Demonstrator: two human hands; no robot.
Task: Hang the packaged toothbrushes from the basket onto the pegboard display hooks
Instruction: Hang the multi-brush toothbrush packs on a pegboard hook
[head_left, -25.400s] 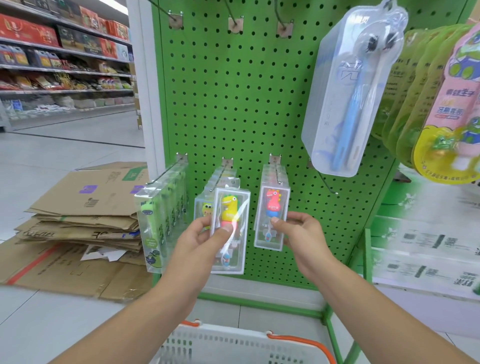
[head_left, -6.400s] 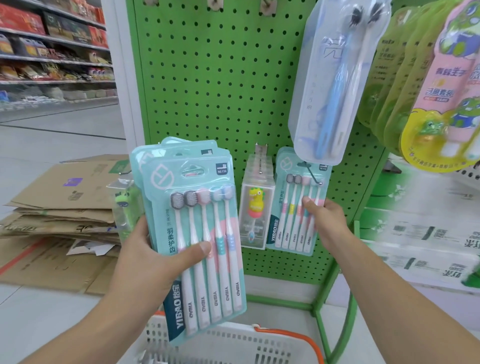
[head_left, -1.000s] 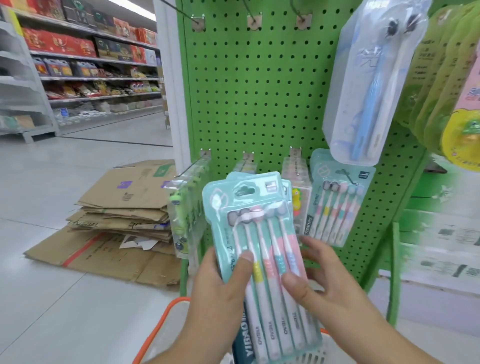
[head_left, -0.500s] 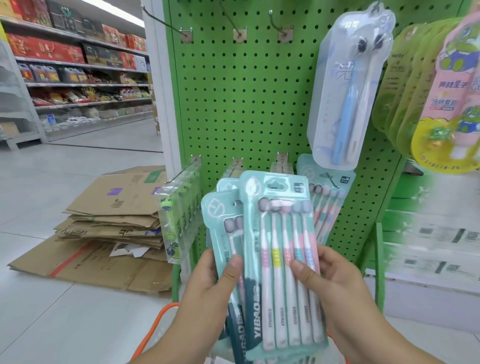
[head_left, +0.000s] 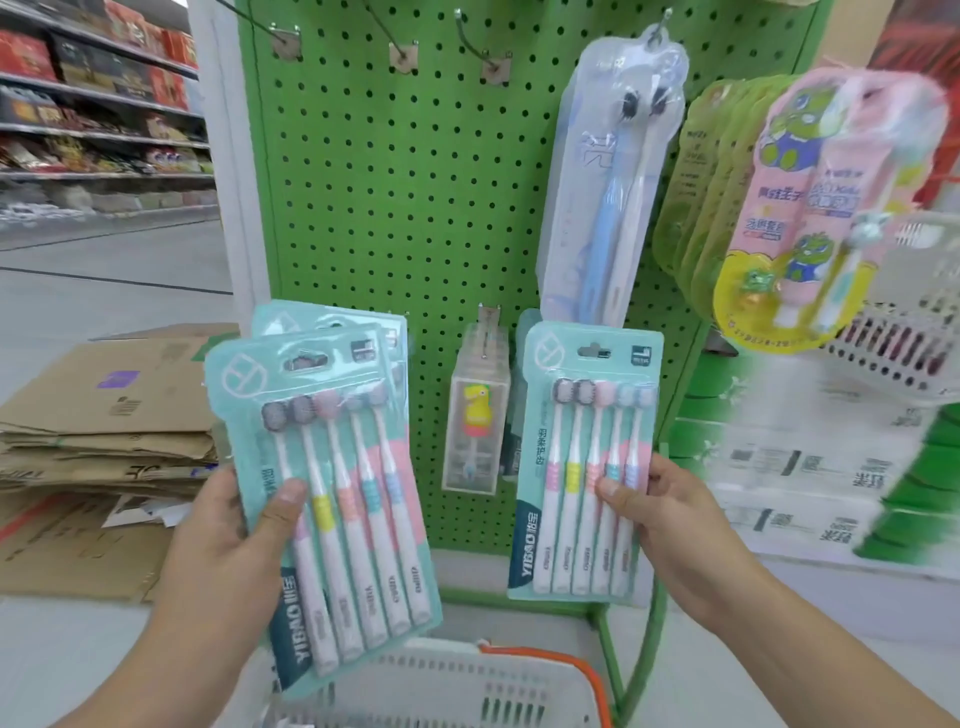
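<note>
1. Right hand (head_left: 675, 512) pinching one five-brush pack (head_left: 587, 457) low on its right edge, thumb across the handles, held up flat before the lower right of the green pegboard (head_left: 395, 197). Hang slot at the top of the card just beside a hook, though impossible to tell whether the hook is through it. Risk: slot misses the hook tip, card buckles, or pack drops on release.

2. Grip far from the hang slot, down near the handles. Likely result: top of the card wobbling, poor aim at the hook.

3. Left hand (head_left: 244, 525) wrapped round a stack of packs (head_left: 332, 478), thumb pressed on the front one, at least one more card showing behind. Risk: back packs sliding out from a one-handed hold, since the blister fronts look slick. Fall probably onto the floor or into the white basket (head_left: 467, 686) below.

4. Clear twin-brush pack (head_left: 608, 182) hanging directly above the right-hand pack, bottom edge overlapping its top. Risk: knocked upward and off its hook by a lift of the lower card.

5. Small clear box with a yellow dinosaur brush (head_left: 475, 415) hanging between the two hands. Risk: bumped by either card's edge and set swinging or pushed off.

6. Three upper hooks (head_left: 400, 47) bare and jutting forward at the pegboard's top edge. Risk: snagging a card or a knuckle on a reach upward.
</note>
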